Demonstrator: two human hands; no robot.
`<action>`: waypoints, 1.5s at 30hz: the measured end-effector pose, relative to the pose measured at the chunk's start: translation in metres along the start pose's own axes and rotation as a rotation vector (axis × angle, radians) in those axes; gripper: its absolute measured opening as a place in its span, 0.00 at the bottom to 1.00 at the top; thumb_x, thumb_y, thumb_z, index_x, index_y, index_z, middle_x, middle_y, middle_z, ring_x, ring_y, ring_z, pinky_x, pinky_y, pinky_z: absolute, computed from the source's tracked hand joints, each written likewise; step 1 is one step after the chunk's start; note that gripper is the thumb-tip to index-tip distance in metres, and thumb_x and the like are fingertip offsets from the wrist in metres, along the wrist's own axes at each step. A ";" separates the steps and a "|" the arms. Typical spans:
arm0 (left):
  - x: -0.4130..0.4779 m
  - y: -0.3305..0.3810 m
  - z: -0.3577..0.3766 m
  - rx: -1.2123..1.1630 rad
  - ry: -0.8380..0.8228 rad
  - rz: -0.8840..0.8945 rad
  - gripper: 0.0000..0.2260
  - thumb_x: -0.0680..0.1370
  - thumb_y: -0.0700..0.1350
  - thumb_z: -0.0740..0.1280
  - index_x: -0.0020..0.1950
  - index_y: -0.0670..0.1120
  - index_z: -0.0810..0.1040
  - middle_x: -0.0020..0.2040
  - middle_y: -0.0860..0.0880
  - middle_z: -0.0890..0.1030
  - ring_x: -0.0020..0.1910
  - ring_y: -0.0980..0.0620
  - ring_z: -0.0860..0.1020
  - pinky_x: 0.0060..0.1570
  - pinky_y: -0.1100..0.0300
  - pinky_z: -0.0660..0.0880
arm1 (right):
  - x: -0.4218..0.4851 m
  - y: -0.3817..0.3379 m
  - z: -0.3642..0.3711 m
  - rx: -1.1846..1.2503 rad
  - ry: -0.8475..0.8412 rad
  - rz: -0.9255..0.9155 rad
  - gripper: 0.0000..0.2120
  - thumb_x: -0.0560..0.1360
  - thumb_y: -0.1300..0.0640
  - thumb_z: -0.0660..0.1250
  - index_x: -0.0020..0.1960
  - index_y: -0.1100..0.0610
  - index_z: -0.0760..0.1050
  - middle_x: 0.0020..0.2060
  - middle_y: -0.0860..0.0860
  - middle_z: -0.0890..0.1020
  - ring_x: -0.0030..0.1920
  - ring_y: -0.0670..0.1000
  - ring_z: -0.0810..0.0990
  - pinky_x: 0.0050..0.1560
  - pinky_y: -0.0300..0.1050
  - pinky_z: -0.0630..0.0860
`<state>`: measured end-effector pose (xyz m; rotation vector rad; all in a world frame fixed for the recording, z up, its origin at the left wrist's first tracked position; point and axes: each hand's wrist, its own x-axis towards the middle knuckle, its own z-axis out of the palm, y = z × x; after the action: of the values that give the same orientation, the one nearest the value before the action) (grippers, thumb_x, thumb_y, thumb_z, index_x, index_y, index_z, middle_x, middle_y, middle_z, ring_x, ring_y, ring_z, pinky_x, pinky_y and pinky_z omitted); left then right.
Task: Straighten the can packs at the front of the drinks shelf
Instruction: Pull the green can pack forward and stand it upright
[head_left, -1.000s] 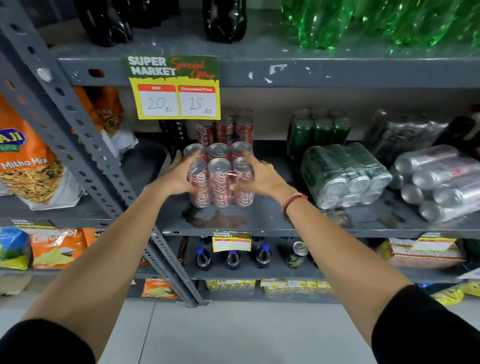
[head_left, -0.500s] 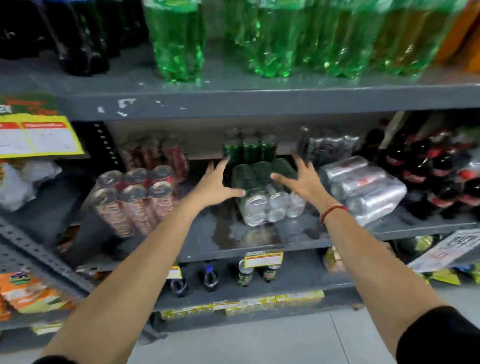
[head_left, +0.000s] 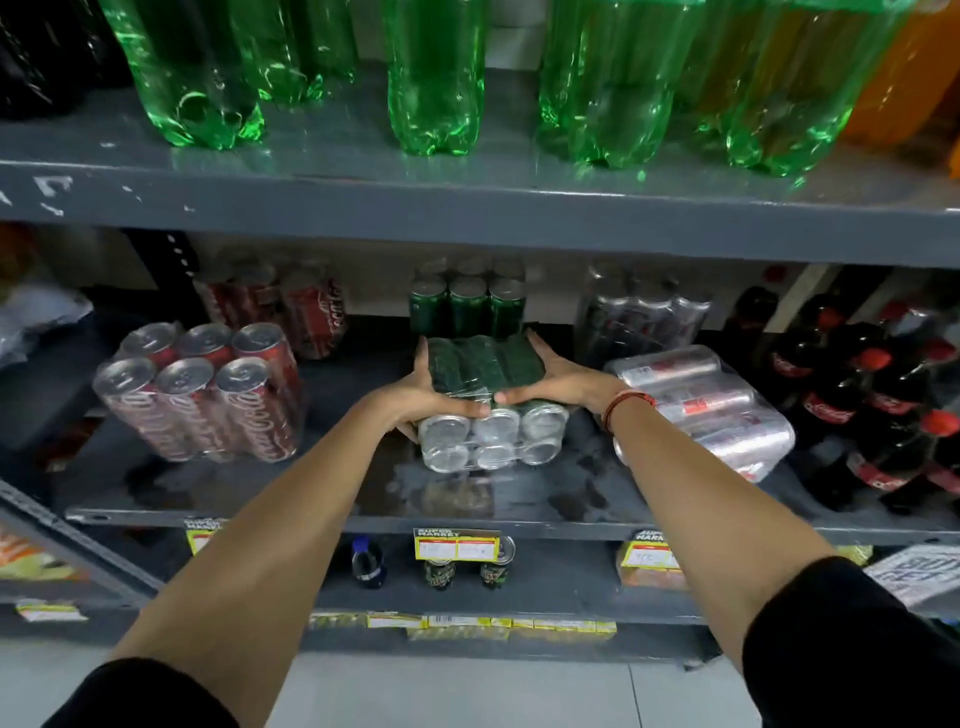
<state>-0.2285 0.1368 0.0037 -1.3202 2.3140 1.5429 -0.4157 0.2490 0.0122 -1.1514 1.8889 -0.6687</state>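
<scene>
A shrink-wrapped pack of green cans (head_left: 485, 395) lies on its side at the middle of the grey drinks shelf (head_left: 311, 499), can ends facing me. My left hand (head_left: 415, 389) grips its left side and my right hand (head_left: 561, 382) grips its right side, thumbs on top. A red cola can pack (head_left: 202, 389) stands upright to the left. A silver can pack (head_left: 711, 405) lies on its side to the right, touching my right wrist.
Behind stand more red (head_left: 291, 306), green (head_left: 467, 306) and dark can packs (head_left: 644, 312). Cola bottles (head_left: 872, 405) fill the shelf's right end. Green bottles (head_left: 431, 78) line the shelf above. Price tags (head_left: 456, 544) hang on the shelf's front edge, with small bottles below.
My hands left the red can pack and moved right; they were spread open over the green pack and have now closed on both its sides. The view shifted right.
</scene>
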 end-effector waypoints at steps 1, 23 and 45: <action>-0.001 0.000 0.001 0.011 0.017 0.015 0.64 0.57 0.62 0.78 0.73 0.59 0.30 0.76 0.49 0.58 0.69 0.45 0.67 0.48 0.49 0.80 | 0.000 0.000 0.001 0.018 -0.003 -0.013 0.55 0.66 0.50 0.76 0.76 0.49 0.37 0.77 0.50 0.53 0.75 0.50 0.56 0.72 0.44 0.54; -0.052 -0.092 0.092 0.231 0.665 0.494 0.54 0.70 0.51 0.72 0.67 0.63 0.22 0.78 0.42 0.47 0.70 0.39 0.68 0.59 0.43 0.74 | -0.066 0.071 0.119 -0.265 0.603 -0.357 0.51 0.70 0.45 0.72 0.69 0.41 0.31 0.74 0.47 0.35 0.65 0.59 0.72 0.56 0.50 0.73; -0.042 -0.012 0.073 -0.395 0.547 0.205 0.33 0.75 0.60 0.64 0.76 0.56 0.55 0.76 0.40 0.33 0.75 0.39 0.35 0.73 0.43 0.49 | -0.016 -0.002 0.037 0.347 0.388 -0.161 0.19 0.75 0.44 0.65 0.57 0.56 0.80 0.59 0.51 0.77 0.63 0.50 0.75 0.63 0.42 0.68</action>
<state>-0.2220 0.2182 -0.0209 -1.8445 2.6048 1.9893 -0.3792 0.2618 -0.0003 -1.0038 1.8983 -1.3322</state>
